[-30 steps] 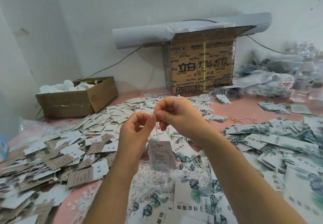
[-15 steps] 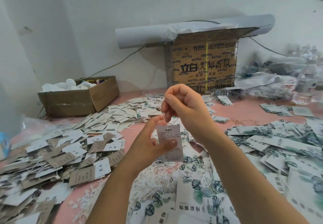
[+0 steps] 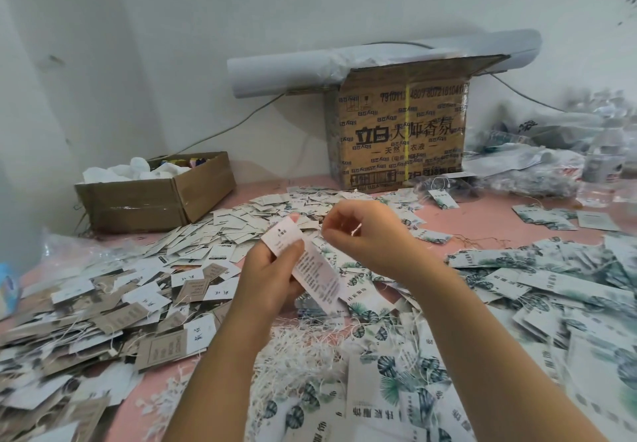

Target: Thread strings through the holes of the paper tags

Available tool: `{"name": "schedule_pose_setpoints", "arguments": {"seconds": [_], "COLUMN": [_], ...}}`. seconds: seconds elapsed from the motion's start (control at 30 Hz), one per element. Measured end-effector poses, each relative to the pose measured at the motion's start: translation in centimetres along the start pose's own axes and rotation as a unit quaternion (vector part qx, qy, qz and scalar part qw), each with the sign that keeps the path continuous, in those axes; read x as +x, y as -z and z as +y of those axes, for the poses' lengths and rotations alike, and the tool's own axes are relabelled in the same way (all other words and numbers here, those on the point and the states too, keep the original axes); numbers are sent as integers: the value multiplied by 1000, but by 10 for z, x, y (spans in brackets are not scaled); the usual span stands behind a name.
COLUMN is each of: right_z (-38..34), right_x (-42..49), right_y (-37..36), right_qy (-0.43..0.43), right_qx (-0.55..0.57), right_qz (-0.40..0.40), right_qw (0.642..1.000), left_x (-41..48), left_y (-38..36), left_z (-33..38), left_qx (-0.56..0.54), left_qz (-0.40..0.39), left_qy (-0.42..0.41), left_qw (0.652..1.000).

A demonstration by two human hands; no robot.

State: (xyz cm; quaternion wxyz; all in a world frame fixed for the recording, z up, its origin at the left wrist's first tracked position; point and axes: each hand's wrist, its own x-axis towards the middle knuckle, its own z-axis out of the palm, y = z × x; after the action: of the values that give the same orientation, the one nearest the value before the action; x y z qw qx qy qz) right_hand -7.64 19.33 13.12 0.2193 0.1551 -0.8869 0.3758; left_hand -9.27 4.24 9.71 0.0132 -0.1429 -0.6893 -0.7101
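Note:
My left hand (image 3: 272,271) pinches a small stack of white paper tags (image 3: 310,265) between thumb and fingers, held up over the table's middle; the tags fan out, one angled up-left, a longer one slanting down-right. My right hand (image 3: 372,238) is just right of the tags' top, fingers curled, thumb and forefinger pinched together; the thin string between them is too fine to see clearly. A heap of loose white strings (image 3: 300,348) lies on the pink table (image 3: 482,214) below my hands.
Piles of white and brown tags (image 3: 113,303) cover the left side, leaf-printed tags (image 3: 537,290) the right. An open cardboard box (image 3: 155,193) stands back left. A printed carton (image 3: 400,131) with a paper roll (image 3: 344,62) on top stands at the wall. Plastic bags (image 3: 537,169) lie back right.
My left hand took hold of the tags that hung from the string and tilted them up. My right hand rose, then came down and right, away from the tags' top.

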Motion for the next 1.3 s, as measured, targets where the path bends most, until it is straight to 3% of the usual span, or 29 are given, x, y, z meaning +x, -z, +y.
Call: {"name": "schedule_pose_setpoints", "arguments": {"seconds": [0.13, 0.37, 0.53, 0.8, 0.97, 1.07, 1.13, 1.2, 1.3], "right_z": [1, -2, -7, -6, -4, -1, 0, 1, 1], "right_x": [3, 1, -1, -2, -1, 1, -1, -6, -11], "right_y": [-12, -15, -14, -13, -14, -10, -4, 4, 5], "right_qy": [8, 33, 31, 6, -24, -30, -39, -71, -105], "right_qx": [-56, -28, 62, 100, 54, 9, 32, 72, -34], "right_qz": [-58, -34, -97, -177, -141, -100, -106, -207, -434], "right_qw": [997, 999, 993, 979, 988, 994, 993, 973, 894], "left_x": [1, -2, 2, 4, 4, 5, 2, 2, 8], "left_y": [0, 0, 2, 5, 12, 32, 45, 52, 53], "left_z": [3, 9, 9, 6, 5, 3, 1, -5, -20], "left_qx": [-45, -144, -156, -44, -34, -11, 98, 229, 387], "left_qz": [-24, -67, 13, 91, 13, -114, -223, -272, -276], "left_qy": [-3, -13, -8, 6, 4, 29, 71, 111, 127], "left_qw": [999, 987, 988, 995, 999, 993, 967, 928, 871]}}
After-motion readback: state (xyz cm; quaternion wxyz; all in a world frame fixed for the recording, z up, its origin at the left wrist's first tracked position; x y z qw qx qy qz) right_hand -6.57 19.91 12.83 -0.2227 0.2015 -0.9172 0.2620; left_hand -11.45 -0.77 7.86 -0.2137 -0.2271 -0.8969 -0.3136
